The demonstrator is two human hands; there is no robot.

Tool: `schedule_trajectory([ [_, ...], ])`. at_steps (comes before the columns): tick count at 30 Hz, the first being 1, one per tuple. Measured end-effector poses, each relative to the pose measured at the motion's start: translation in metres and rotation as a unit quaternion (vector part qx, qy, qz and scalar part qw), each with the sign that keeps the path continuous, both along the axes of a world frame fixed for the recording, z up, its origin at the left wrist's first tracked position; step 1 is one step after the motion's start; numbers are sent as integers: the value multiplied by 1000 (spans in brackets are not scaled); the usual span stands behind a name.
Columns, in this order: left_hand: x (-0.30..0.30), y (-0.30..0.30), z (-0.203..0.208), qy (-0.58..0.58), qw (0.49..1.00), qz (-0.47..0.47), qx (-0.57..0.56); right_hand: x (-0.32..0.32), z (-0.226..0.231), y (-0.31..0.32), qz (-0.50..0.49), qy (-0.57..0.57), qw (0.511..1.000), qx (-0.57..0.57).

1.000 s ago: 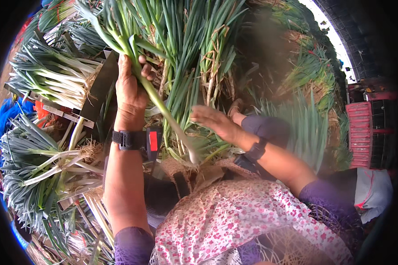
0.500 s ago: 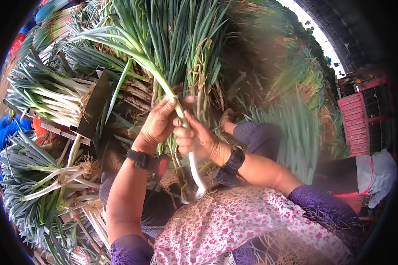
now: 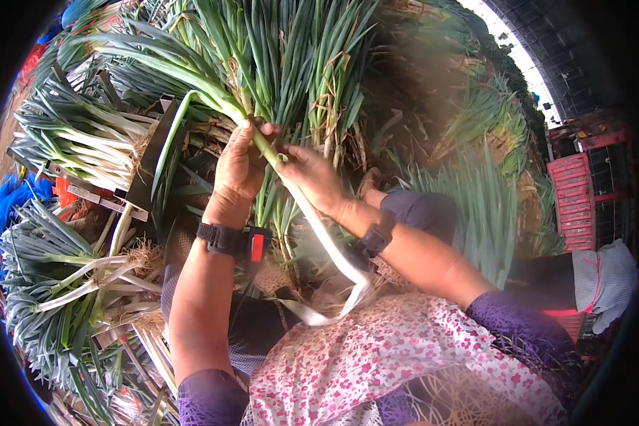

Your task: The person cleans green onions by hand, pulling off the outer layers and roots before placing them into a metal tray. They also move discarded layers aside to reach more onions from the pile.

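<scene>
A long green onion (image 3: 322,231) slants across the middle, its leaves toward the upper left and its white stem running down to my lap. My left hand (image 3: 238,167) is closed round it where the leaves begin. Just below, my right hand (image 3: 312,177) grips the stem, thumb and fingers against it. Near my lap the white part bends sharply, and a pale strip trails to the left from the bend; whether it is loose skin or root end I cannot tell. Beyond my hands stand upright bunches of green onions (image 3: 291,64).
On the left, a metal rack (image 3: 153,153) holds cleaned green onions with white stems. More onions (image 3: 46,277) are heaped below it. Blue netting (image 3: 11,202) lies at the left rim. To the right are piled green onions (image 3: 468,213) and a red slatted crate (image 3: 571,199).
Both hands have shifted up and to the left along with the onion, which now slants more. Its lower white part has swung right and shows a sharp bend with a trailing strip.
</scene>
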State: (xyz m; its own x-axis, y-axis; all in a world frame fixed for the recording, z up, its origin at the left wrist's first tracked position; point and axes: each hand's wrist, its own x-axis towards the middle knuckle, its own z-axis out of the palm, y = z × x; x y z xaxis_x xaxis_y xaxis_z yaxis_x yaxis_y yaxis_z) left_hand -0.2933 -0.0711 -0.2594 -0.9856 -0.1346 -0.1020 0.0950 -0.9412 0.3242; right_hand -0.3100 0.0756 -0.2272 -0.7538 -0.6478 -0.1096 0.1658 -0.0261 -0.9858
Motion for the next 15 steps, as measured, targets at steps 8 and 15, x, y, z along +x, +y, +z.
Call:
schedule_trajectory([
  [8,4,-9,-5,-57,995,80,-18,1,8,7,-65,-139,977,-150],
  [15,0,-74,-15,-59,980,192,-5,25,49,154,217,-121,957,152],
])
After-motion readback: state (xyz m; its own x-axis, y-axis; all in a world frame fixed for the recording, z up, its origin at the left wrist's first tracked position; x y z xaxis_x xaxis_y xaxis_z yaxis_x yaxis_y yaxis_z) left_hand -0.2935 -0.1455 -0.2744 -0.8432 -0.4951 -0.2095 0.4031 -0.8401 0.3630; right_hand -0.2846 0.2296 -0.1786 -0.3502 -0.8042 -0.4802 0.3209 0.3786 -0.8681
